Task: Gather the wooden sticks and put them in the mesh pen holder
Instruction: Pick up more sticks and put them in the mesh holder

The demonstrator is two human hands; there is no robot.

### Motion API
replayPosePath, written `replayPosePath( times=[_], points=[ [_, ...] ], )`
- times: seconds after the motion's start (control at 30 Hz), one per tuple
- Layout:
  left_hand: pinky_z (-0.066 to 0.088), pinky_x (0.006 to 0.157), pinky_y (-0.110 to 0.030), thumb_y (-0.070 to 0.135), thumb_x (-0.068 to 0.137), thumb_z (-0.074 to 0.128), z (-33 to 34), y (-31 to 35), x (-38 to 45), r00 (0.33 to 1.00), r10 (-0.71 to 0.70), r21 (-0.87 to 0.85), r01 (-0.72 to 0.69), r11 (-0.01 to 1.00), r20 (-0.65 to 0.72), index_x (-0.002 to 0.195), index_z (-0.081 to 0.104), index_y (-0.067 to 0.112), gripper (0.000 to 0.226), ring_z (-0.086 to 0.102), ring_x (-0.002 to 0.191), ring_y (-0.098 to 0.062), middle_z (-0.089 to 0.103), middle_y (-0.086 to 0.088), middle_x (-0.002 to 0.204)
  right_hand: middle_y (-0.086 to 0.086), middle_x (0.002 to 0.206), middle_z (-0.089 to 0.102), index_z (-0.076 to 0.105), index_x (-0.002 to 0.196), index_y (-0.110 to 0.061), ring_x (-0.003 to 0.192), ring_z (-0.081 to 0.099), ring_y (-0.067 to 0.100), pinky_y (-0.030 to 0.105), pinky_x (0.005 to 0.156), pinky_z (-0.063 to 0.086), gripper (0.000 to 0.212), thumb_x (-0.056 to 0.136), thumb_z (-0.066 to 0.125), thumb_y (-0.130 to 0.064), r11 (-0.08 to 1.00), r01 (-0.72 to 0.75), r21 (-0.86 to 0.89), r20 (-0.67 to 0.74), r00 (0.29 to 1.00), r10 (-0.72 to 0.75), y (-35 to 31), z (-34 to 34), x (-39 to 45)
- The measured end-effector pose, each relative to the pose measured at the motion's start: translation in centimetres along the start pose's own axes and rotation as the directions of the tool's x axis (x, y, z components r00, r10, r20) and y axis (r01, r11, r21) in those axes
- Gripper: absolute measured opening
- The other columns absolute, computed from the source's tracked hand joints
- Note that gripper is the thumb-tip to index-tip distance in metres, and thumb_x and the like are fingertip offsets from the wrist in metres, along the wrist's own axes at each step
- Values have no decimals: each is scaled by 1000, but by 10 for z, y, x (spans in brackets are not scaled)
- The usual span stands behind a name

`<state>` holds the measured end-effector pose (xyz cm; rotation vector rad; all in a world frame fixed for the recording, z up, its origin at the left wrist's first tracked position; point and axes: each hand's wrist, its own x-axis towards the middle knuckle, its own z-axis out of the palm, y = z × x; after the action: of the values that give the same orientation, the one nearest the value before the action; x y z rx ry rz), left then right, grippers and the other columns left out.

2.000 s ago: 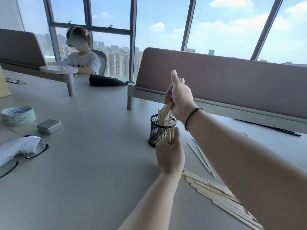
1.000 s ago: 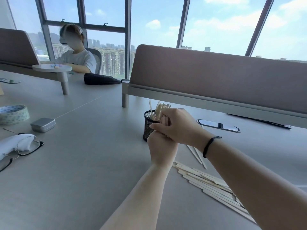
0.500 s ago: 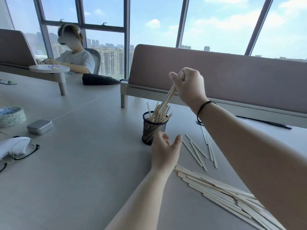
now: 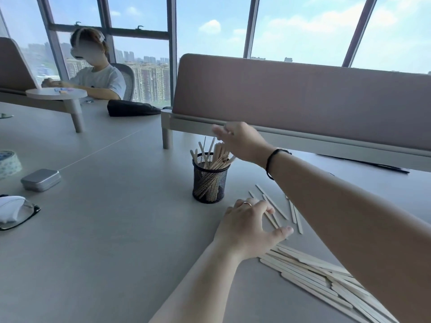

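A mesh pen holder stands mid-tabletop with wooden sticks in it. Right of it lie scattered sticks; a pile of sticks lies toward the tabletop's near right corner. A tin and glasses sit near the left edge.

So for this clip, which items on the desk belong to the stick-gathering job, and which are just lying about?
Part of the job:
mesh pen holder, already holding sticks
loose sticks by the left hand
stick pile
right hand, open above the holder

Just lying about:
metal tin
tape roll
glasses
black pouch
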<state>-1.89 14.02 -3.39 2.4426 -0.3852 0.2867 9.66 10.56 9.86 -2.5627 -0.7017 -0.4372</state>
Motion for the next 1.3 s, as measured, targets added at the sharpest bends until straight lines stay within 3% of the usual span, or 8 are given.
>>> replayPosePath(
  times=[0.1,0.23,0.4,0.53,0.67,0.87,1.07,1.3],
  points=[
    [31,112,-38,78,78,52,0,0,-2,998,15,5,-15,1000,54,124,56,36,62,40,132,-10,55,11,136,3,63,56,68,87,-4,60,50,20,32,60,41,54,99,43,-49,877,-149,457,-210,940,269,25,-10,0],
    [17,121,-41,84,78,46,1,3,-2,987,43,73,-55,996,153,132,51,39,70,32,142,-7,47,15,148,22,109,69,65,110,3,98,64,38,44,83,54,31,101,41,-14,912,-400,89,-28,915,403,88,4,-16],
    [11,123,-40,83,77,51,-3,9,0,971,10,134,-43,990,239,141,43,44,76,20,148,-13,36,14,156,6,152,47,46,146,-19,137,45,26,36,112,33,55,101,43,-51,924,-382,18,323,877,356,138,42,-57],
    [22,120,-42,89,68,51,0,6,5,974,-24,148,-10,989,225,135,46,47,79,25,143,-18,39,13,144,-4,154,40,46,143,-27,147,29,17,45,116,21,49,103,34,-52,977,-161,-141,397,895,204,139,53,-78],
    [33,113,-41,94,61,50,3,4,8,975,-46,140,16,990,217,118,52,43,76,30,135,-15,41,11,133,-7,140,58,57,138,-30,131,52,14,33,112,36,39,103,45,-42,930,-286,231,372,909,187,127,43,-100],
    [25,119,-41,95,66,42,3,5,7,976,-23,142,-8,990,216,132,42,42,86,22,148,-13,33,8,155,18,116,71,69,119,-9,108,69,30,39,100,52,25,103,53,-19,447,-412,794,336,910,242,118,16,-127],
    [14,124,-40,93,71,30,4,11,6,965,-25,233,-38,972,263,142,42,40,90,20,150,-11,30,10,161,-7,117,71,71,109,-30,115,62,14,39,105,46,18,98,58,-24,882,-328,339,122,945,304,152,11,-143],
    [34,112,-45,93,71,38,5,10,6,969,-31,250,-32,968,244,139,38,52,79,25,138,-15,40,8,140,-10,156,42,52,141,-34,143,37,16,31,115,29,43,104,36,-19,989,-151,-5,339,930,144,130,15,-129]
  ],
)
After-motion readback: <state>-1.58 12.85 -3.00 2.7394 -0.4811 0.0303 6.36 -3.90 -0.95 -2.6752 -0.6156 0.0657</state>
